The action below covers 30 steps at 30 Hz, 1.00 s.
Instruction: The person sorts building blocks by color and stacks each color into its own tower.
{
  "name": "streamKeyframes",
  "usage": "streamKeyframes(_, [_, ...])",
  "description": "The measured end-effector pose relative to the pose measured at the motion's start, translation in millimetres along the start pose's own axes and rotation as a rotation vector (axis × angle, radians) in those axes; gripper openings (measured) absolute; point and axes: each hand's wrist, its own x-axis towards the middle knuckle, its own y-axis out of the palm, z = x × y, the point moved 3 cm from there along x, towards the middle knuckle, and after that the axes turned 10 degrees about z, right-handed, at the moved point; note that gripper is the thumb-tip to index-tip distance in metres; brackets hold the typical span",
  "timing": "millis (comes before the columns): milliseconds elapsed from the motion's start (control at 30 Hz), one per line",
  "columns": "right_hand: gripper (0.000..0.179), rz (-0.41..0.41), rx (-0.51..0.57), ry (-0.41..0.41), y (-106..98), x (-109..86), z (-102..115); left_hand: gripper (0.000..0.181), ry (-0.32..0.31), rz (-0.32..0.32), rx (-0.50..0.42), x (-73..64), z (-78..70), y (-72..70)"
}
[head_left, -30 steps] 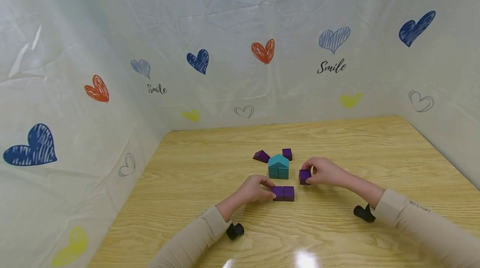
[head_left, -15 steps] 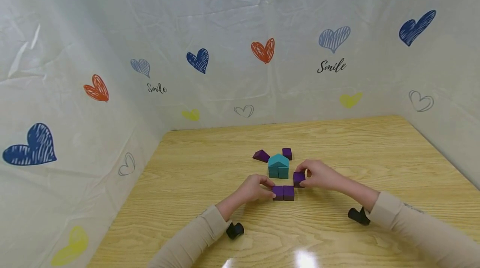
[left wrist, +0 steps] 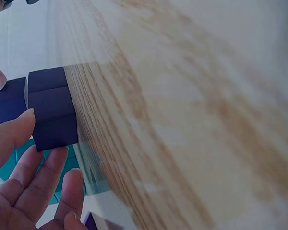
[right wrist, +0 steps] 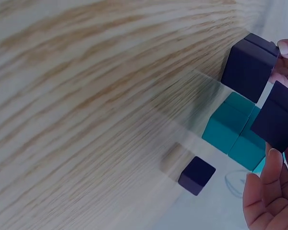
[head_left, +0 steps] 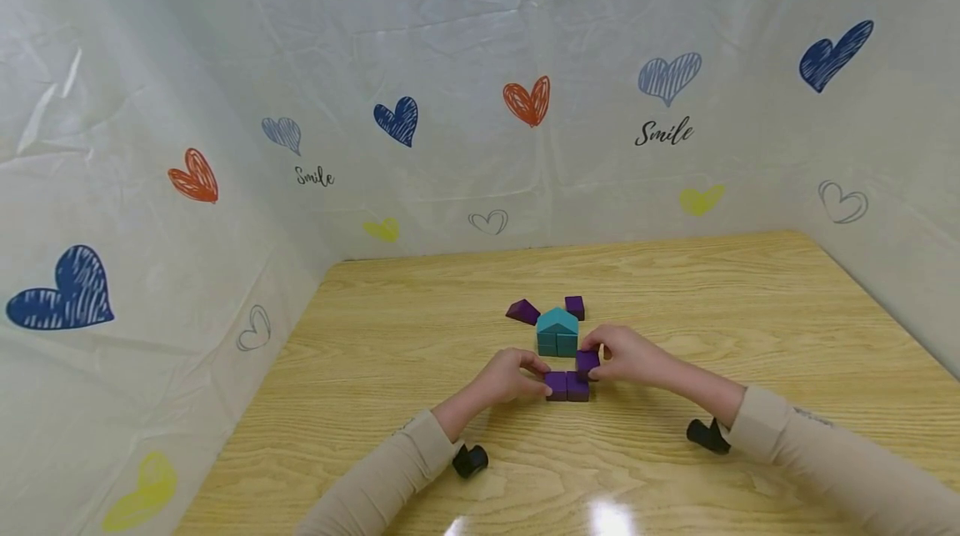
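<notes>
Two purple cubes sit side by side on the table. My left hand (head_left: pixel 508 379) pinches the left purple cube (head_left: pixel 556 386) between thumb and fingers; the right purple cube (head_left: pixel 577 391) stands against it. With thumb and fingertips my right hand (head_left: pixel 626 357) grips a third purple cube (head_left: pixel 587 363), which overlaps the back of the right cube in the head view. The right wrist view shows this held cube (right wrist: pixel 277 116) raised off the table. Just behind are teal blocks (head_left: pixel 557 344) with a teal triangular block (head_left: pixel 557 320) on top, like a small house.
A purple triangular block (head_left: pixel 522 312) lies at the back left of the teal house, and another purple cube (head_left: pixel 574 307) at its back right. Wrist cameras (head_left: pixel 470 462) hang under both sleeves. A white sheet (head_left: pixel 450 186) with hearts surrounds the wooden table (head_left: pixel 405 303).
My right hand has moved left with its purple cube, from beside the teal house to over the pair of cubes. My left hand has kept its place.
</notes>
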Motion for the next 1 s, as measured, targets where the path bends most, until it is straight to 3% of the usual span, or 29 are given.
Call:
streamKeyframes(567, [0.026,0.009,-0.031,-0.033,9,2.5,10,0.022,0.010,0.007,0.003,0.0,-0.6,-0.8])
streamKeyframes(1000, [0.026,0.018,-0.038,-0.010,10,2.5,14,0.023,0.021,0.004,0.012,0.0,-0.2,-0.6])
